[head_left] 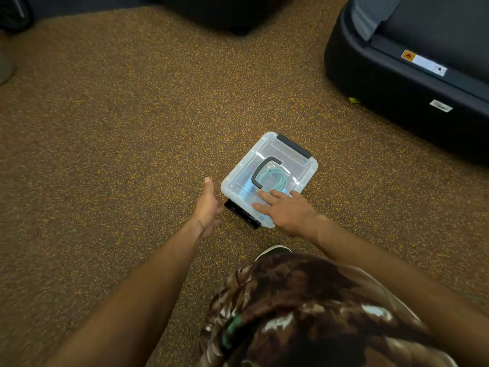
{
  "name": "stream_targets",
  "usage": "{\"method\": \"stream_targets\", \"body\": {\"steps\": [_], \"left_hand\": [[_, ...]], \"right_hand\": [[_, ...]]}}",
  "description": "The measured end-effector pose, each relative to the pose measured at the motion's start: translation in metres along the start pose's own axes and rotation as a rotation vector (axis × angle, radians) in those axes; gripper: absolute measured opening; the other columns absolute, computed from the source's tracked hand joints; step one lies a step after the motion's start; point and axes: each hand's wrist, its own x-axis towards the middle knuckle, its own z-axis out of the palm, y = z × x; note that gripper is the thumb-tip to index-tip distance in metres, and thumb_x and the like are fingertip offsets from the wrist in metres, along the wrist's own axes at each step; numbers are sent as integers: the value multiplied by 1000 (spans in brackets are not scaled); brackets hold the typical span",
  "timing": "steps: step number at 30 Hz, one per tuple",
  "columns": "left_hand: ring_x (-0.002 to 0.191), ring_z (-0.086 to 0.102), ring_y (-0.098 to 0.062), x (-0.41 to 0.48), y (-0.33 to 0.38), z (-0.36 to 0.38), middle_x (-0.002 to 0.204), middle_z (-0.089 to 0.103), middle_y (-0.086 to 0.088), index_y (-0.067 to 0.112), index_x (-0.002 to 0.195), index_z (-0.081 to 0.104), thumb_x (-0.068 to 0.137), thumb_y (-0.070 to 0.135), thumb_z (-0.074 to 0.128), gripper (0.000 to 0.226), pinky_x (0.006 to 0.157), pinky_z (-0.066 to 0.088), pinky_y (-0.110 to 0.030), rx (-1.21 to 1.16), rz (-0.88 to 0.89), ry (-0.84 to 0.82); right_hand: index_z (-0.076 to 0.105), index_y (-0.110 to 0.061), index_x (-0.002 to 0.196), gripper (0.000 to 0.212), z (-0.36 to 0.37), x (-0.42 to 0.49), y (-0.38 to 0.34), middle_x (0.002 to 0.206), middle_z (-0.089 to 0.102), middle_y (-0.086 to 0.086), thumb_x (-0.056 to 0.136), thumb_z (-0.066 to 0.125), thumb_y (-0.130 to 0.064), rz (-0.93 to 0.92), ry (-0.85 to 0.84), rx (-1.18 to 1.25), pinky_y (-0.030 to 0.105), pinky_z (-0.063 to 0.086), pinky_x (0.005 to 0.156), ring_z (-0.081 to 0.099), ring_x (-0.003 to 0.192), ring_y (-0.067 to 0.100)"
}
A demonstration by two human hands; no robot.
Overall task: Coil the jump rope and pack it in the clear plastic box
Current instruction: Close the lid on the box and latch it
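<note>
The clear plastic box [288,157] sits on the speckled floor with its lid on and a dark carry handle [260,172] on top. Through the lid I see the teal jump rope [276,180] coiled inside, with light blue handles. The far black latch [293,147] lies down against the lid; the near black latch [242,213] sticks out from the box. My right hand [287,210] lies flat on the near part of the lid, fingers spread. My left hand [209,205] is beside the box's near left corner, fingers at the near latch, holding nothing.
A large black exercise machine [412,75] stands at the right, close behind the box. Another dark base [227,11] is at the top middle. My knee in patterned shorts [304,308] and a shoe tip [275,250] are just below the box. Open floor lies to the left.
</note>
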Motion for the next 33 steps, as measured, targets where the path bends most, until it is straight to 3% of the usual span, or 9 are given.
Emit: {"method": "stream_targets", "body": {"steps": [5, 13, 17, 20, 22, 24, 26, 29, 33], "left_hand": [[141, 36, -42, 0, -10, -1, 157, 27, -27, 26, 158, 13, 90, 78, 15, 85, 115, 27, -60, -285, -125, -51], [135, 45, -36, -7, -29, 7, 151, 43, -19, 7, 149, 37, 92, 75, 26, 90, 111, 35, -56, -413, -205, -72], [122, 56, -30, -11, -30, 11, 137, 57, -16, 6, 140, 50, 96, 68, 28, 79, 104, 43, -52, -418, -185, -21], [115, 61, -27, -17, -25, 17, 130, 63, -12, 9, 136, 53, 102, 39, 43, 46, 96, 49, -47, -359, -149, 17], [108, 65, -23, -21, -23, 22, 123, 66, -9, 12, 143, 46, 98, 10, 54, 45, 89, 55, -42, -205, -32, 61], [99, 67, -19, -22, -27, 21, 115, 65, -6, 19, 153, 29, 91, -1, 62, 73, 77, 57, -33, 131, 172, 106], [97, 67, -17, -18, -30, 16, 118, 64, -4, 31, 154, 20, 88, 9, 70, 86, 75, 59, -35, 631, 410, 119], [99, 69, -20, -9, -21, 4, 125, 64, -2, 35, 149, 23, 86, 48, 68, 79, 84, 59, -45, 1405, 625, 191], [121, 54, -24, 4, 7, 2, 136, 51, -6, 30, 150, 25, 89, 58, 58, 74, 106, 42, -44, 1894, 962, 81]], "right_hand": [[8, -34, 159, 68, -1, 1, 1, 169, -6, -3, 103, 41, -13, -5, -13, -39, 58, 19, 120, 6, 156, 24], [8, -35, 159, 68, -7, -4, 4, 169, -5, -3, 103, 37, -9, -35, -12, -85, 58, 19, 120, 6, 156, 23], [7, -35, 159, 69, -4, -4, 6, 169, -5, -4, 103, 36, -9, -44, -2, -96, 57, 21, 120, 7, 155, 23], [7, -35, 159, 68, -2, -1, 7, 169, -5, -5, 103, 36, -10, -45, -1, -99, 56, 22, 120, 7, 156, 22], [7, -36, 159, 67, -3, -1, 6, 169, -5, -5, 103, 34, -10, -45, -5, -98, 56, 22, 120, 7, 156, 22], [7, -35, 159, 66, -3, -1, 6, 169, -3, -5, 104, 34, -10, -47, 0, -103, 57, 22, 120, 7, 156, 22], [7, -35, 159, 67, -3, -2, 6, 169, -2, -4, 103, 35, -10, -52, 7, -112, 57, 22, 120, 8, 155, 23], [7, -34, 159, 67, -3, -1, 6, 169, -1, -4, 103, 36, -10, -60, 13, -116, 57, 23, 119, 8, 155, 23], [5, -33, 159, 67, -2, -1, 7, 169, -3, -2, 104, 35, -10, -68, 13, -137, 58, 23, 119, 8, 155, 25]]}}
